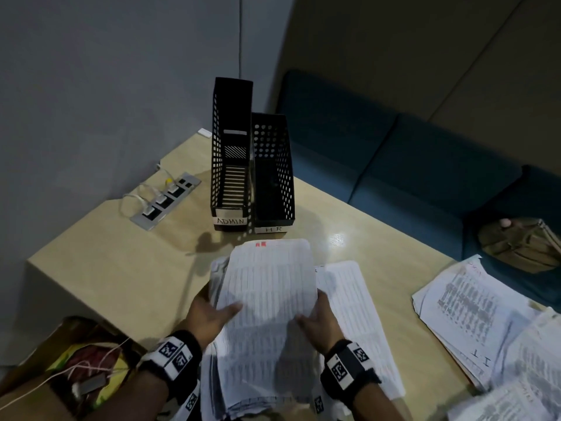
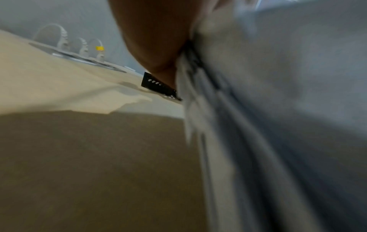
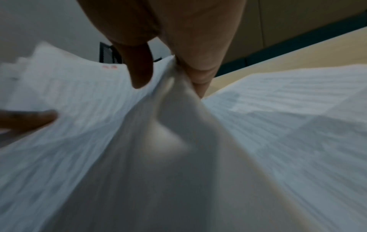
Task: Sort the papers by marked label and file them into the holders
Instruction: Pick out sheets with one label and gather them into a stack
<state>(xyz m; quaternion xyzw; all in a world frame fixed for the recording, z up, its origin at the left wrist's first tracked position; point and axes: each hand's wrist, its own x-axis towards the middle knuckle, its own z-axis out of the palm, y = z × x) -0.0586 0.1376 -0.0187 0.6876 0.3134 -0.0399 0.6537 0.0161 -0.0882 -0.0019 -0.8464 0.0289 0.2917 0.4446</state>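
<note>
A thick stack of printed papers (image 1: 267,302) is held above the table, its top sheet bearing a small red mark (image 1: 260,244). My left hand (image 1: 209,311) grips the stack's left edge, thumb on top. My right hand (image 1: 318,320) pinches the right edge; the right wrist view shows its thumb over the top sheet (image 3: 79,109) and its fingers below. Two black mesh holders stand just beyond: one labelled ADMIN (image 1: 231,165) on the left, one labelled HR (image 1: 273,174) on the right. In the left wrist view the stack's edge (image 2: 228,125) is blurred.
A single sheet (image 1: 352,305) lies on the table (image 1: 121,262) right of the stack. More piles (image 1: 467,311), one marked IT, spread at the right. A power strip with plugs (image 1: 165,199) is set into the tabletop at left. A blue sofa (image 1: 394,153) runs behind.
</note>
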